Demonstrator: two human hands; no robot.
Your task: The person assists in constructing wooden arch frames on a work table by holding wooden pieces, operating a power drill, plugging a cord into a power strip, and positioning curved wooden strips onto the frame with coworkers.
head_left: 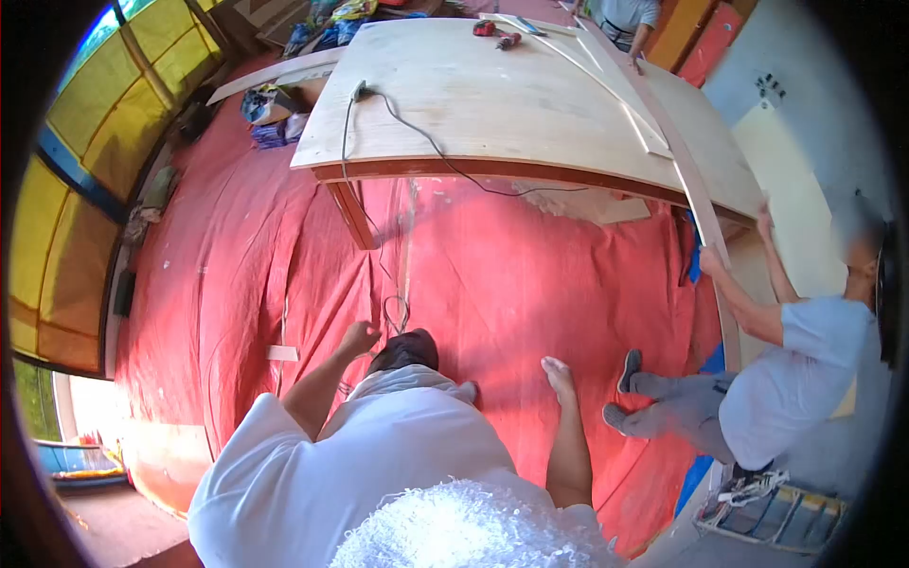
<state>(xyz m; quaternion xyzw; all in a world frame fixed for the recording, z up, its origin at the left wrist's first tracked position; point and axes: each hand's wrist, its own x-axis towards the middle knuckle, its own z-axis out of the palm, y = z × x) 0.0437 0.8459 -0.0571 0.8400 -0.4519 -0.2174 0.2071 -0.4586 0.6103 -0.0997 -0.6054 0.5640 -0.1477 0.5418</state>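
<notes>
My left hand (pixel 360 338) hangs beside my body over the red floor sheet, its fingers curled in and nothing visible in them. My right hand (pixel 559 375) is held out on the other side, fingers fairly straight, with pale dust on it and no object. Both hands are apart from the large wooden-topped table (pixel 417 57) in front of me. A black cable (pixel 417 131) crosses the tabletop from a plug (pixel 361 89) and hangs over its front edge. Part of the cable lies looped on the floor near my left hand.
At the right, a co-worker (pixel 786 379) grips a long wooden strip (pixel 696 194) lying along the table; another person (pixel 620 19) touches its far end. A red cordless drill (pixel 508 41) and wooden frame strips (pixel 606 80) lie on the tabletop. Wrinkled red sheeting (pixel 237 237) covers the floor.
</notes>
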